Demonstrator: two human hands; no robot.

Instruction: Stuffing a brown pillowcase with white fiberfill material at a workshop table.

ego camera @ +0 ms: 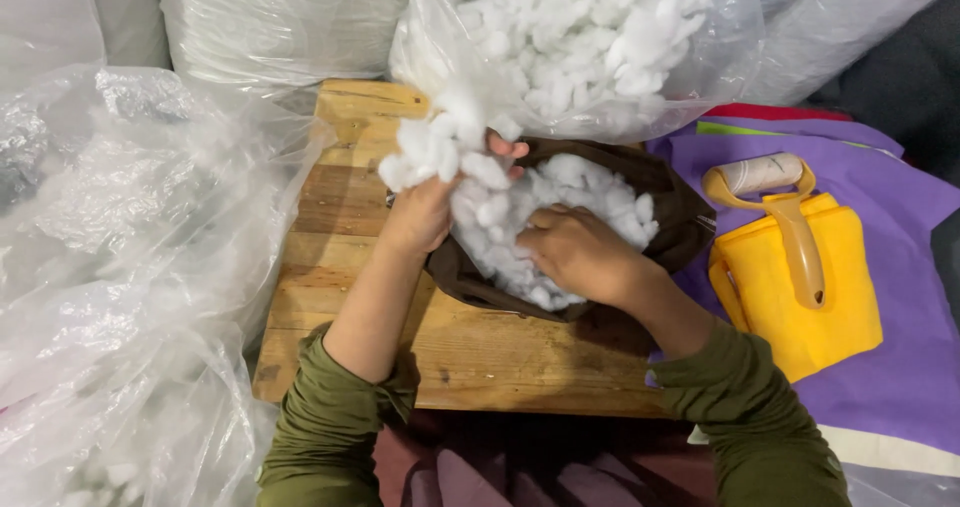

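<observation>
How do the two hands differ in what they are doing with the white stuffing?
The left hand is raised and grips a clump of white stuffing above the brown cover; the right hand lies lower, pressed flat into the stuffing already inside it. The left hand's fingers curl shut; the right hand's lie spread. Both wear olive sleeves.

The right hand's fingertips seem buried in white stuffing; the clear bag runs off-frame.

Clear plastic bags of white stuffing
</observation>
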